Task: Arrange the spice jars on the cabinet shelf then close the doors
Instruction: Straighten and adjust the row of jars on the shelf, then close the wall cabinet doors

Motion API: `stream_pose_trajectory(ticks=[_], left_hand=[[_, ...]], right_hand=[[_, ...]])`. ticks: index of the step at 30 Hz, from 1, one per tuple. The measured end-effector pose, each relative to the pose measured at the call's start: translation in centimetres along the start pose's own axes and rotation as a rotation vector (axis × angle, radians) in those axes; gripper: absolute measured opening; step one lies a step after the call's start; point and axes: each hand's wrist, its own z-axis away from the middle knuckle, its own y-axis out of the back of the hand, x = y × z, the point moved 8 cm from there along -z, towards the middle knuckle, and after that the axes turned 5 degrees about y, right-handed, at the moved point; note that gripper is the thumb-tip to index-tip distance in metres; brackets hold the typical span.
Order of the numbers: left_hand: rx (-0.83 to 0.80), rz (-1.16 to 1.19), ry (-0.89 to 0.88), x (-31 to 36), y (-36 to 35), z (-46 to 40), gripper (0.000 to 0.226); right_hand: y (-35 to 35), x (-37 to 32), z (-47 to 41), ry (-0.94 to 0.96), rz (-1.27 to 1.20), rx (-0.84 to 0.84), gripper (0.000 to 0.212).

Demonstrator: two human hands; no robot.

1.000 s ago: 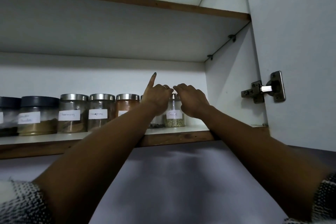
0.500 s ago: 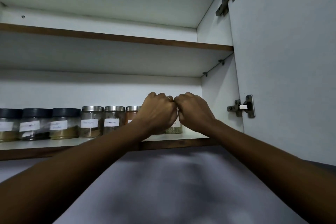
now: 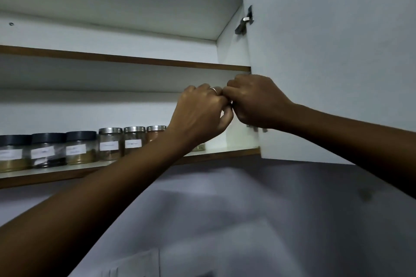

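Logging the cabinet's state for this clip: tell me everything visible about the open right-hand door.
The right-hand door is a plain white flat panel, matte, seen from its inner face and swung open. A dark metal hinge joins its upper edge to the cabinet side wall; a lower hinge is mostly hidden behind the right hand, which overlaps the door's inner edge. Whether the hand touches it is unclear.

single head view: from below, facing up, close to the white wood-edged cabinet shelf [image 3: 126, 63]; dim, seemingly arm's reach.
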Motion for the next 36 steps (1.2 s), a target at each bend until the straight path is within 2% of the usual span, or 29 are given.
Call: stream_pose_trajectory(ticks=[3, 6, 12, 18, 22, 26, 29, 32, 36], left_hand=[[0.080, 0.089, 0.012, 2.2, 3.4, 0.4, 0.028], [0.132, 0.191, -0.002, 4.6, 5.9, 1.0, 0.027], [0.247, 0.351, -0.038, 10.1, 8.4, 1.1, 0.021], [0.212, 0.478, 0.005, 16.3, 8.4, -1.2, 0.022], [0.091, 0.586, 0.067, 20.5, 6.5, -3.0, 0.044], [-0.121, 0.722, 0.084, 25.3, 3.0, -3.8, 0.091], [-0.212, 0.763, 0.086, 28.8, 1.0, -4.1, 0.115], [-0.250, 0.770, 0.122, 31.2, -0.6, -4.3, 0.126], [-0.272, 0.824, 0.242, 33.1, -2.7, -4.4, 0.128]], right_hand=[[3.7, -0.7, 1.4, 0.027, 0.053, -0.046, 0.029], [7.2, -1.9, 2.9, 0.073, 0.091, -0.115, 0.020], [12.6, -1.6, 7.0, 0.093, 0.171, -0.235, 0.023], [17.2, 2.2, 11.0, -0.061, 0.300, -0.253, 0.028], [19.3, 5.6, 14.2, -0.307, 0.363, -0.140, 0.032], [19.7, 9.3, 18.4, -0.595, 0.306, -0.078, 0.044], [19.7, 11.3, 21.6, -0.788, 0.190, -0.022, 0.060], [18.9, 12.6, 24.3, -0.945, 0.026, 0.012, 0.069], [16.9, 13.3, 26.7, -1.067, -0.220, -0.002, 0.073]])
